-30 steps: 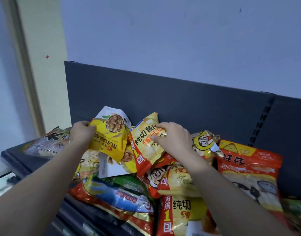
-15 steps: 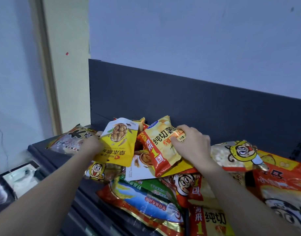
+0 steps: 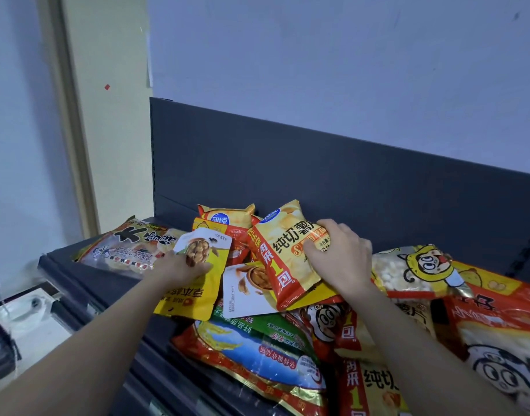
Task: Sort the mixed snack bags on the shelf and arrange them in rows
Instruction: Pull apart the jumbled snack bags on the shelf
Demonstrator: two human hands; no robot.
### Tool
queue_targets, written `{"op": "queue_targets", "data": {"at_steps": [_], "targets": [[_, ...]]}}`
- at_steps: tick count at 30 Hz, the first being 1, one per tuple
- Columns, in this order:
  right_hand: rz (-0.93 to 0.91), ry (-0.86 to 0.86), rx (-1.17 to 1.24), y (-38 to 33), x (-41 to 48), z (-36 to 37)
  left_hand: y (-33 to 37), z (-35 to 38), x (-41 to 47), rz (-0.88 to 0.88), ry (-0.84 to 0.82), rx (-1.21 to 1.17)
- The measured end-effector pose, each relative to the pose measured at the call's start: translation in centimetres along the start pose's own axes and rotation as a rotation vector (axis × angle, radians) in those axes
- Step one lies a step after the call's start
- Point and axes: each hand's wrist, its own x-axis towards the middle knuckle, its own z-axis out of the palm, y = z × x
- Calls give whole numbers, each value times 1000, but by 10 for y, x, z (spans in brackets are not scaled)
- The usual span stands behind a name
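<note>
- Head view: a dark grey shelf (image 3: 58,267) against a pale wall carries a loose heap of snack bags. They lie over one another at all angles, and no rows are formed yet.
- The left hand (image 3: 181,267) grips a yellow nut pouch (image 3: 202,292) near its upper end, thumb on the front. The pouch sits at the left of the heap, just beside a brown cracker bag (image 3: 127,249).
- The right hand (image 3: 340,259) is curled round one edge of a yellow and red crisp bag (image 3: 277,259), which rests tilted on top of the middle of the heap.
- Risk: the crisp bag lies on a white nut pouch (image 3: 242,291) and other bags. A quick lift could drag these along and set the slippery heap sliding.
- Risk: a green and blue bag (image 3: 257,346) lies at the front lip of the shelf and seems to hang over it. A shove from above could tip it to the floor.
- Risk: a tight squeeze on the puffy crisp bag could crush what is inside or split a seam.
- Risk: both forearms reach in close together, so a wide swing could knock the cartoon-face bag (image 3: 419,270) on the right.
- Risk: many bags share yellow and red prints, such as a second crisp bag (image 3: 224,216) at the back. Kinds could end up in the wrong row.
</note>
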Motion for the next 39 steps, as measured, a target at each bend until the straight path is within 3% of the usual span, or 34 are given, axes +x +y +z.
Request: {"op": "queue_targets", "data": {"at_steps": [3, 6, 10, 15, 18, 22, 25, 31, 39], "targets": [[27, -23, -50, 1, -2, 2, 6, 4, -1, 24, -115, -264], [46, -48, -122, 4, -4, 4, 2, 9, 6, 31, -112, -170], [32, -67, -117, 7, -9, 5, 6, 7, 7, 48, -74, -229], [-167, -92, 90, 2, -11, 0, 14, 4, 7, 73, 6, -256], [-243, -136, 56, -13, 0, 6, 16, 1, 7, 79, 4, -265], [-228, 18, -107, -33, 8, 20, 16, -5, 0, 95, 13, -349], [-319, 139, -115, -43, 7, 30, 18, -9, -5, 126, 40, -396], [-288, -260, -243, -42, 8, 42, 21, -13, -6, 54, 103, -484], [-252, -290, -33, -37, 2, 42, 35, -15, -8, 99, 169, -455]]}}
